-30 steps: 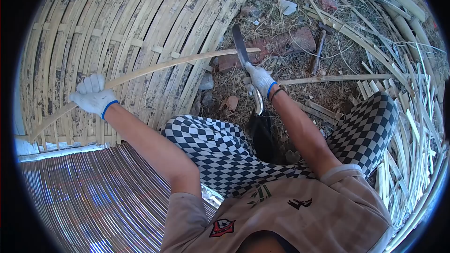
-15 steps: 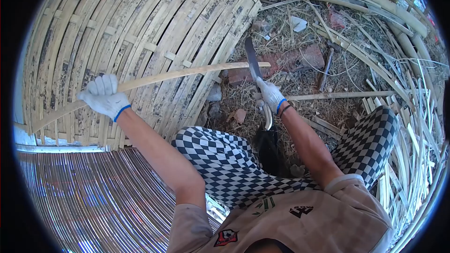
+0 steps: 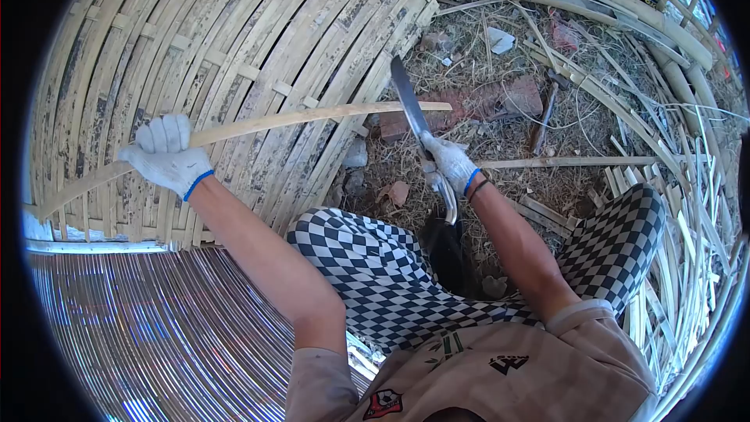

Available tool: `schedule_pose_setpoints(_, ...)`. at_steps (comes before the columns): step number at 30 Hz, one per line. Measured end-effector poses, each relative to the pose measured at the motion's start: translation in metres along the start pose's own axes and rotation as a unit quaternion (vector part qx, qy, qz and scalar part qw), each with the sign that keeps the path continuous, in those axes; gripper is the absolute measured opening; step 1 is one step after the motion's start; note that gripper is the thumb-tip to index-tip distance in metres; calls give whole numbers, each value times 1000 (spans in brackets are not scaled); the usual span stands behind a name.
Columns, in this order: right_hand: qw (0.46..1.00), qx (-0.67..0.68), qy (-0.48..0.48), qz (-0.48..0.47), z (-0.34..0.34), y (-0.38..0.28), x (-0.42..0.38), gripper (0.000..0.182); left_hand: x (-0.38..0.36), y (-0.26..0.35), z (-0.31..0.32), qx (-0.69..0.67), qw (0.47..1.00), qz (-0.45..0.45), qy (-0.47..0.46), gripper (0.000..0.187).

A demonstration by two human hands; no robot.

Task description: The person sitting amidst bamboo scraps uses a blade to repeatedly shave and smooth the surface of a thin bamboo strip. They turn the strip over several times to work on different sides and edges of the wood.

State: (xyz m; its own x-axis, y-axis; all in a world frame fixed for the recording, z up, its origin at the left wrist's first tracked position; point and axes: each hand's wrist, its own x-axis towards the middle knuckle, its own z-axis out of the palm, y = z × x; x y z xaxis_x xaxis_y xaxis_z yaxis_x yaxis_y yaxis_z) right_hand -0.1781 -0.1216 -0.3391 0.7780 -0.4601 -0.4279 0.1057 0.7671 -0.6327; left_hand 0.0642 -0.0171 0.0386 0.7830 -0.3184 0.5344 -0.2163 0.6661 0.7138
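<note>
My left hand [image 3: 167,153], in a white glove with a blue cuff, is closed around a long bamboo strip [image 3: 301,115] toward its left end. The strip bows slightly across the woven bamboo panel [image 3: 258,39], and its right end lies over a reddish brick [image 3: 500,101]. In my right hand [image 3: 450,161], also gloved, is the handle of a machete [image 3: 408,94]. Its dark blade points up and to the left and crosses the strip near the right end. The curved, shiny handle end sticks out below my fist.
A hammer [image 3: 544,113] lies right of the brick on straw-covered ground. Another bamboo strip [image 3: 570,162] extends right of my right wrist. Split bamboo strips [image 3: 680,266] pile up at the right, with bamboo poles [image 3: 578,4] behind. A slatted mat [image 3: 172,328] spreads at lower left.
The machete blade has tilted further left, its tip shifting left and slightly up. My left hand has moved a little left and up along with its part of the strip.
</note>
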Motion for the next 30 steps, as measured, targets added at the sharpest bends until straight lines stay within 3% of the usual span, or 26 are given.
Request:
schedule_pose_setpoints(3, 987, 103, 119, 31, 9, -3, -3, 39, 2, 2, -1, -7, 1000, -7, -16, 66)
schedule_pose_setpoints(4, 991, 109, 68, 38, 3, -3, -5, 40, 2, 2, -1, -3, 1000, -9, -22, 67)
schedule_pose_setpoints(7, 999, -44, -23, 22, -9, -11, -8, 41, 3, 1, -3, -8, 999, -16, -38, 67)
schedule_pose_setpoints(11, 996, 51, 43, 52, -6, -8, -8, 43, -2, 3, 2, -2, 999, -9, -41, 68)
schedule_pose_setpoints(12, 998, 46, 19, 41, -12, -6, -9, 43, -3, 2, 2, -6, 999, -8, -50, 68)
schedule_pose_setpoints(16, 995, 53, 75, 26, -26, 1, 1, 43, -1, 5, 5, -12, 997, -5, -73, 67)
schedule_pose_setpoints(20, 999, -15, -21, 46, -14, -7, -9, 43, 0, 3, 3, 8, 997, -6, -75, 67)
schedule_pose_setpoints(23, 992, 6, 127, 28, 7, -11, -5, 44, 0, 4, 0, -1, 997, -8, -82, 68)
schedule_pose_setpoints(24, 994, 69, 84, 30, -5, 0, 9, 43, 0, 4, -2, -14, 995, -11, -94, 68)
schedule_pose_setpoints(27, 999, -8, -8, 50, -14, -18, -6, 43, 7, 3, -15, -48, 989, -27, -136, 69)
schedule_pose_setpoints(30, 997, 56, 24, 48, -13, -9, 6, 44, 8, 3, -22, -58, 987, -25, -147, 69)
